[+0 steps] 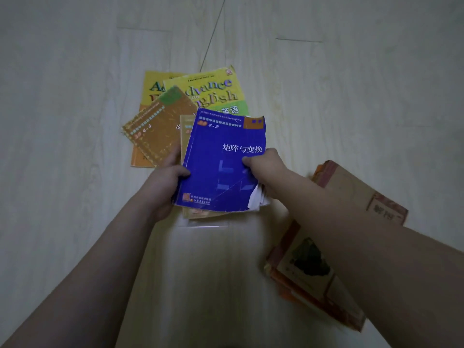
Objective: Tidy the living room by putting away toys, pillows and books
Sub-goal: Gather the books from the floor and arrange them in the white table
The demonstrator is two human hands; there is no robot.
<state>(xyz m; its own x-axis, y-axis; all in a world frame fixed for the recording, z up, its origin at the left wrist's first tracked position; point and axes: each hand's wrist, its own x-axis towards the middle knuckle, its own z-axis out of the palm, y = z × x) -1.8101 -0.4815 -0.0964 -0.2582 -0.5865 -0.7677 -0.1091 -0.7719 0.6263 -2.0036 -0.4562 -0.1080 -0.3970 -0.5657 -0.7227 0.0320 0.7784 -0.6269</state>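
We see the thumb of the right hand pressed onto the cover of the blue paperback, just under its white Chinese title, while the other fingers curl beneath the book's right edge, so the hand pinches it there. The left hand grips the opposite edge, thumb lying on the blue cover and fingers tucked under and partly hidden. The blue paperback, marked 4-2 near its top, has a torn, curled lower right corner showing white pages, and it lies on top of a tan book whose edges peek out at the left and bottom. Just beyond, an orange-brown book marked 4-4 rests tilted on the pale wood floor, overlapping two yellow English textbooks stacked askew. Beside the right forearm, to the right, lies a blurred pile of brownish books on the floor.
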